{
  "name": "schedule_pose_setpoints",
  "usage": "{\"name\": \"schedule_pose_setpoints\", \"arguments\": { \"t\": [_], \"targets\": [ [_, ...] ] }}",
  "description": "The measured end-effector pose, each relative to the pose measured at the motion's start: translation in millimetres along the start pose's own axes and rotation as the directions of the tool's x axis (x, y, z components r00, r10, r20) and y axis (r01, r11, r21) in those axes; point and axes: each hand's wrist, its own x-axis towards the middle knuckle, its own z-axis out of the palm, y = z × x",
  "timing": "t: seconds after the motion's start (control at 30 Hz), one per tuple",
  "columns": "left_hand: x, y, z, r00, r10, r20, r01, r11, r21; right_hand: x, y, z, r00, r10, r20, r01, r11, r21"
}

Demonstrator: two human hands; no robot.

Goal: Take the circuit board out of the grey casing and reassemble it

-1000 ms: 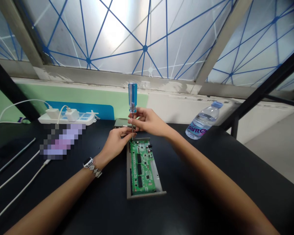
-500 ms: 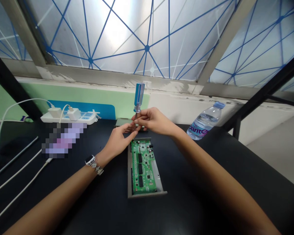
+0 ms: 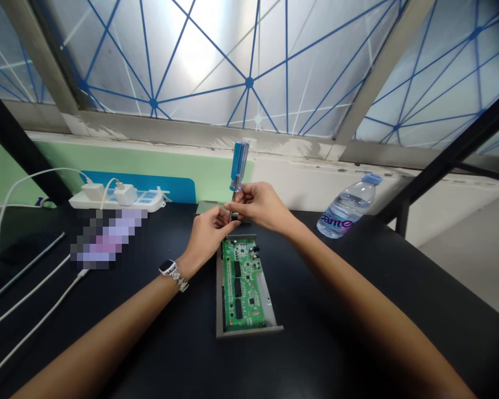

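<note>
On the black bench (image 3: 316, 338), mid-scene: green circuit board (image 3: 244, 285) in a metal tray (image 3: 220, 310). Right hand (image 3: 264, 206) pinches the upper shaft of a blue-handled screwdriver (image 3: 239, 162), leaning right above the board's far left corner; left hand (image 3: 208, 234) pinches lower. Water bottle (image 3: 348, 206) far right, power strip (image 3: 147, 203) far left.

Far end of circuit board (image 3: 244, 288): overhead access obstructed by left hand (image 3: 210, 230), right hand (image 3: 264, 205) and tilted screwdriver (image 3: 239, 166). Near end: approachable across desk (image 3: 249, 368), between the forearms. Right: right forearm intervenes before bottle (image 3: 347, 209). Left: left forearm bars passage; cables (image 3: 29, 302) lie beyond.
</note>
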Motion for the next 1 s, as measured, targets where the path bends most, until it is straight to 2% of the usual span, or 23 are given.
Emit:
{"name": "schedule_pose_setpoints", "arguments": {
  "t": [0.13, 0.23, 0.33, 0.43, 0.5, 0.63, 0.73, 0.9, 1.0],
  "targets": [
    [-2.2, 4.0, -2.0, 0.996, -0.071, 0.046, 0.076, 0.991, -0.112, 0.5, 3.8, 2.3, 0.999, -0.010, -0.034, 0.010, 1.000, -0.002],
    [-2.6, 7.5, -5.0, 0.989, -0.103, 0.106, 0.121, 0.977, -0.175, 0.5, 2.0, -0.8, 0.999, 0.022, 0.039, -0.024, 0.998, 0.056],
    [-2.6, 7.1, -8.6, 0.983, -0.067, 0.169, 0.096, 0.982, -0.165, -0.4, -2.2, -6.7, 0.980, 0.050, 0.195, -0.083, 0.983, 0.163],
    [-2.0, 3.4, -12.3, 0.971, -0.028, 0.239, 0.056, 0.992, -0.112, -1.4, -4.9, -11.0, 0.947, 0.041, 0.320, -0.108, 0.975, 0.192],
    [-1.4, 0.5, -14.3, 0.961, -0.010, 0.276, 0.039, 0.994, -0.099, -1.9, -5.1, -11.4, 0.940, 0.036, 0.338, -0.106, 0.975, 0.193],
    [-1.3, -1.8, -15.7, 0.952, 0.023, 0.306, 0.003, 0.996, -0.085, -2.4, -5.5, -9.6, 0.955, 0.020, 0.297, -0.083, 0.976, 0.200],
    [-3.9, 1.9, -13.9, 0.965, 0.029, 0.262, -0.006, 0.996, -0.088, -3.5, -8.3, -9.5, 0.967, -0.003, 0.256, -0.043, 0.983, 0.176],
    [-8.8, 9.8, -6.8, 1.000, -0.002, 0.017, 0.001, 0.999, 0.046, -4.2, -11.0, -8.3, 0.983, -0.012, 0.183, -0.011, 0.992, 0.126],
    [-9.3, 9.5, -3.9, 0.999, 0.016, -0.032, -0.015, 0.998, 0.058, -2.8, -8.0, -5.1, 0.992, -0.012, 0.122, 0.001, 0.996, 0.087]
  ]
}}
